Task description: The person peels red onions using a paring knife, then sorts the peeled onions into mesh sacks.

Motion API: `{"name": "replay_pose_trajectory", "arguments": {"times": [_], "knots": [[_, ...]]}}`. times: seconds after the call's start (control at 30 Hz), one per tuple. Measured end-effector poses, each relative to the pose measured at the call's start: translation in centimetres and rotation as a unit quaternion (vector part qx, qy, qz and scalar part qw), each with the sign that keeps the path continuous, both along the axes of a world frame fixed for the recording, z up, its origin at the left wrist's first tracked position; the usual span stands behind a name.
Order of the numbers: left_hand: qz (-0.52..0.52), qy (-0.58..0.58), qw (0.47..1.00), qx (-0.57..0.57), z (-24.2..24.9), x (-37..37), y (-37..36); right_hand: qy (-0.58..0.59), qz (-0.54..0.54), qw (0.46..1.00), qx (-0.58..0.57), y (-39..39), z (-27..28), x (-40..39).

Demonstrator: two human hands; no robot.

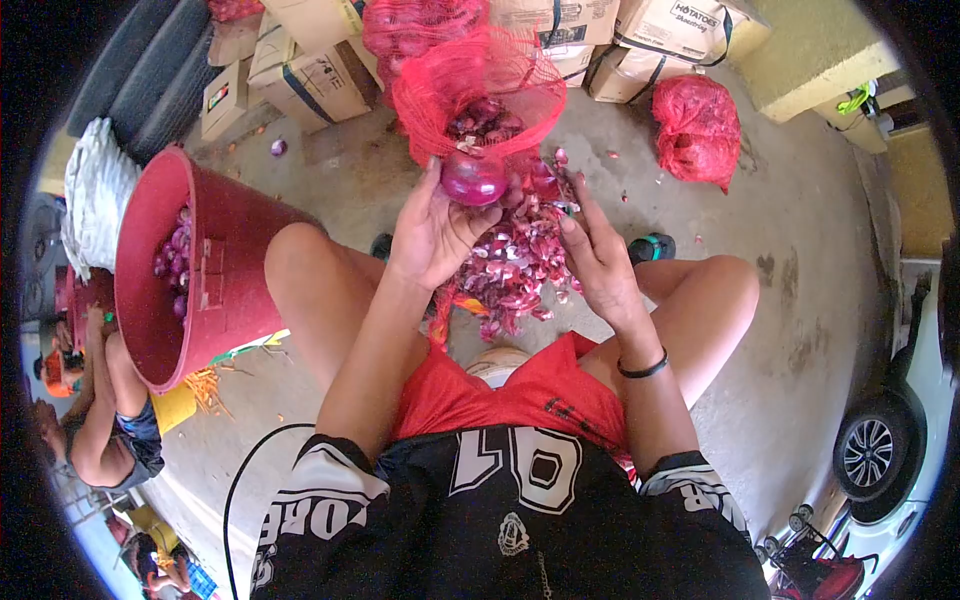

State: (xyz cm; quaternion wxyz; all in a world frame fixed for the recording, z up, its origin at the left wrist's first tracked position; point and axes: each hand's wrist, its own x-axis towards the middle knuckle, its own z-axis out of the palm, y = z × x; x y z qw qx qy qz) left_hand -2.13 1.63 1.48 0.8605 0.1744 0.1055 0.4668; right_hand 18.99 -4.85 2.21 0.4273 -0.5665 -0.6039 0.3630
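A large, shiny purple onion (474, 179) rests against the fingers of my left hand (436, 228), which is curled round its lower side. My right hand (600, 252) is apart from it to the right, fingers spread over loose skins, with nothing clearly held. Beneath and between the hands lies a heap of red and white onion skins (515, 262). Just beyond the onion, a red mesh bag (478, 85) stands with its mouth open, dark onion skins showing inside.
A tall red bin (215, 255) holding purple onions stands at the left. Cardboard boxes (310, 80) and a filled red mesh bag (697, 130) are beyond. Another person (105, 405) sits at the far left. A car wheel (868, 452) shows at the right.
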Motion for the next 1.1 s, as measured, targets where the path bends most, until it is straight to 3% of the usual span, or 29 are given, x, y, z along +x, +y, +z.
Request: {"name": "replay_pose_trajectory", "arguments": {"times": [0.17, 0.23, 0.33, 0.43, 0.5, 0.73, 0.83, 1.1], "knots": [[0.037, 0.022, 0.999, -0.007, -0.1, 0.3, 0.0, 0.055, -0.012, 0.997, -0.060, -0.2, 0.5, -0.3], [0.053, 0.032, 0.998, -0.010, -0.1, 0.4, 0.0, 0.035, -0.025, 0.999, -0.001, -0.2, 0.0, -0.5], [0.076, 0.059, 0.995, -0.001, -0.1, 0.6, -0.1, -0.010, -0.003, 1.000, -0.024, -0.2, 0.8, -0.3], [0.081, 0.093, 0.992, 0.026, -0.6, 0.7, -0.3, -0.064, 0.038, 0.994, 0.084, 0.1, 0.8, -0.2], [0.084, 0.118, 0.989, 0.022, -0.5, 1.1, -0.6, -0.053, 0.033, 0.997, 0.054, 0.0, 0.6, -0.1], [0.035, 0.095, 0.995, 0.016, -0.1, 1.3, -0.8, -0.003, 0.020, 1.000, -0.022, -0.3, 0.5, 0.2], [0.049, 0.113, 0.992, 0.018, -0.3, 1.4, -0.8, 0.009, 0.072, 0.993, 0.094, 0.2, 0.9, -0.4], [0.021, 0.166, 0.984, 0.062, -1.0, 1.6, -0.9, -0.070, 0.069, 0.993, 0.064, 0.1, 1.3, -1.1]]}}
